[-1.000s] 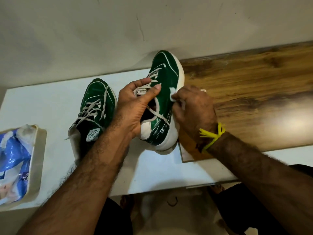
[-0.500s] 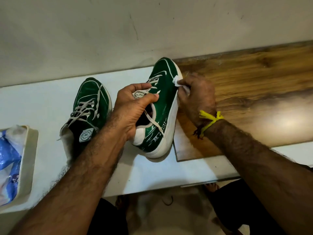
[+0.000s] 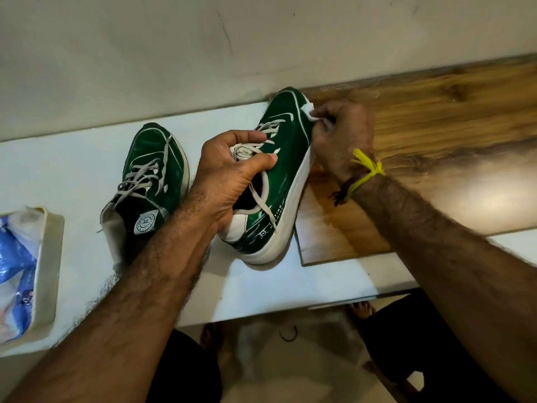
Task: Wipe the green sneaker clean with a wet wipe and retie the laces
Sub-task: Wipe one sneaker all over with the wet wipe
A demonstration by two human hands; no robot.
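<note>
A glossy green sneaker (image 3: pixel 286 158) with a white sole stands tilted onto its side at the middle of the white table (image 3: pixel 72 167). My left hand (image 3: pixel 232 170) grips its tongue and loose laces from above. My right hand (image 3: pixel 340 135) pinches a small white wet wipe (image 3: pixel 311 112) against the sneaker's toe on its right side. The laces hang untied.
A second green sneaker (image 3: pixel 148 181) lies to the left, laces loose. A cream tray (image 3: pixel 49 257) holding a blue-and-white wipes packet (image 3: pixel 13 257) sits at the left edge. A wooden board (image 3: pixel 436 135) covers the table's right part. The wall stands right behind.
My right hand slid the wipe from the sneaker's mid side up to the toe. My left hand kept its grip on the tongue.
</note>
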